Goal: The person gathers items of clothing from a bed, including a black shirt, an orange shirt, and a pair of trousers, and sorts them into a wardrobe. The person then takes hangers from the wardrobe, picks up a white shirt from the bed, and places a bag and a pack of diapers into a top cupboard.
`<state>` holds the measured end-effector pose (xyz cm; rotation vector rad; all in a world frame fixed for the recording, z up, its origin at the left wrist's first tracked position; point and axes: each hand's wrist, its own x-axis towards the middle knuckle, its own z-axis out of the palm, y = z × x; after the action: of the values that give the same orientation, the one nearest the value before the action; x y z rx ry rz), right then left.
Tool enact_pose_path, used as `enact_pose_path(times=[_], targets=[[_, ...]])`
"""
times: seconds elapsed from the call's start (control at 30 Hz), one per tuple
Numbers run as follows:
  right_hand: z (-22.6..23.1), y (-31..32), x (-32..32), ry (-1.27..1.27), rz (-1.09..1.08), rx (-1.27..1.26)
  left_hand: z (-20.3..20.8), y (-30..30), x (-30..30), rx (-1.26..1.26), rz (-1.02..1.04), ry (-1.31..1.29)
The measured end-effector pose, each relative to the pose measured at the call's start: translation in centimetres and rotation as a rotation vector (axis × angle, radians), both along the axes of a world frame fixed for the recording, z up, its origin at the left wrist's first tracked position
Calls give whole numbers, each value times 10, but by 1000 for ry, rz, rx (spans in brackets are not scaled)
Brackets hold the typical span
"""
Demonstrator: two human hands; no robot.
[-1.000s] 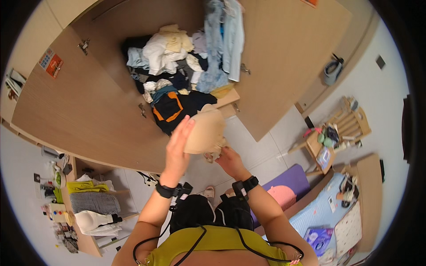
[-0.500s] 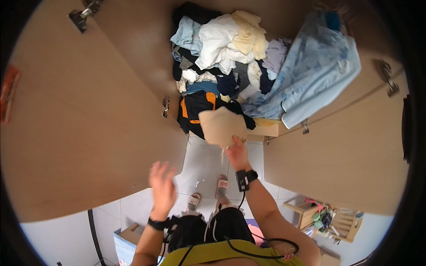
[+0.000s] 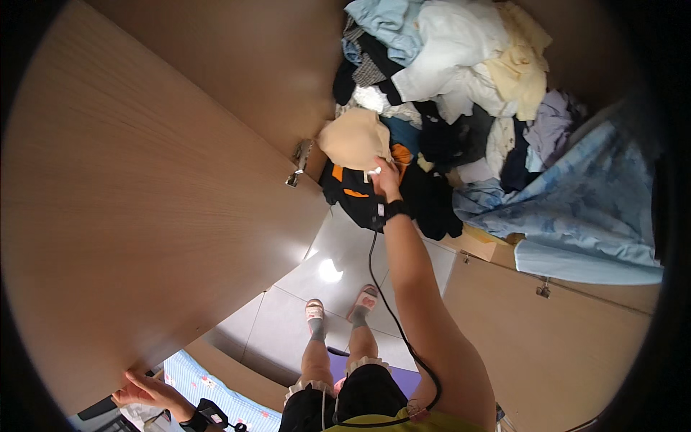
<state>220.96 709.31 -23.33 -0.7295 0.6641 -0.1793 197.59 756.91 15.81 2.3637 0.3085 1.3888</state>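
My right hand [image 3: 386,178] reaches into the wardrobe, closed on a beige cloth garment [image 3: 354,139] with a smooth, rounded, cup-like shape and a small white piece by my fingers. The garment is over a black and orange garment [image 3: 353,191] at the front left of the clothes pile. At the lower left, my left hand [image 3: 147,392] is beside the outer edge of the left wardrobe door [image 3: 158,216] and seems to touch it. Its fingers are stretched out, with nothing seen in them.
Heaped clothes, among them a white shirt [image 3: 461,43] and a lilac garment [image 3: 553,126], fill the wardrobe. Blue patterned cloth [image 3: 568,205] hangs over the front ledge at the right. The right door [image 3: 547,338] stands open. Blue striped bedding [image 3: 216,389] is at the lower left.
My right hand has carried the beige garment forward over the pile. My left hand has moved down and left to the door edge. The view has shifted, bringing the left door closer.
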Motion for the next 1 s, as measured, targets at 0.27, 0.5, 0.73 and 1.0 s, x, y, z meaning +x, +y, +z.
enact_pose_path(times=[0.27,0.5,0.73,1.0], targets=[[-48,-2,-1,676,-65,-1139,-14,41,-18,-251,-10,81],[-165,14,-150,584,-106,261,-41,35,-1,-414,51,-10],[-209,84,-62,36,-246,758,-54,22,13,-362,139,-93],[-210,57,-7,-313,-151,681,-54,23,21,-279,197,-79]])
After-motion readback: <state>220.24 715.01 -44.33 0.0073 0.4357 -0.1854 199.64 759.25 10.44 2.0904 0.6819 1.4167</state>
